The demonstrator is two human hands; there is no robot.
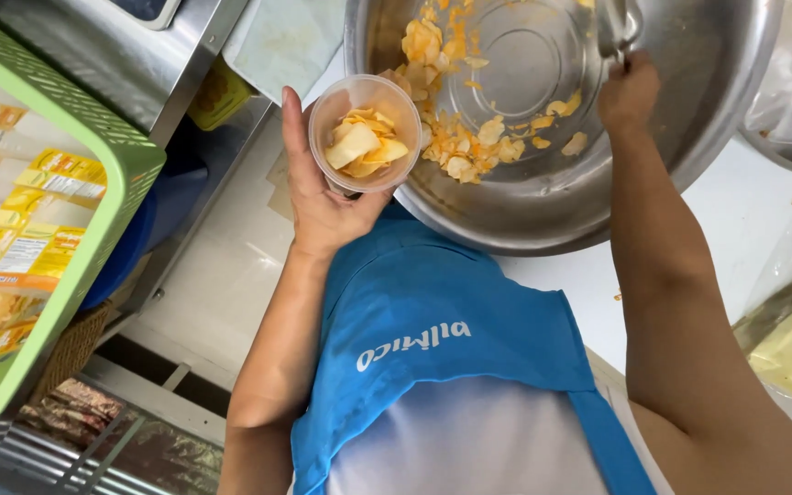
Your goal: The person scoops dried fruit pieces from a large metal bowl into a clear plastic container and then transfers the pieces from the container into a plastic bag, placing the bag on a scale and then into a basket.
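Left grip [323, 188] closed around clear cup [365, 133] of orange chips, beside steel bowl [689, 137]. Right grip [628, 92] clenched on metal scoop [618, 26] inside bowl, above white desk [744, 220].

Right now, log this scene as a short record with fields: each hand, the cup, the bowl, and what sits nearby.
left hand: grips a clear plastic cup from below and behind
cup contents: orange-yellow chips, partly filled
right hand: closed on a metal utensil inside the bowl
steel bowl: large, loose chips scattered on its bottom
cup position: at the bowl's near rim
green basket: left side, holds packaged goods
clothing: blue apron
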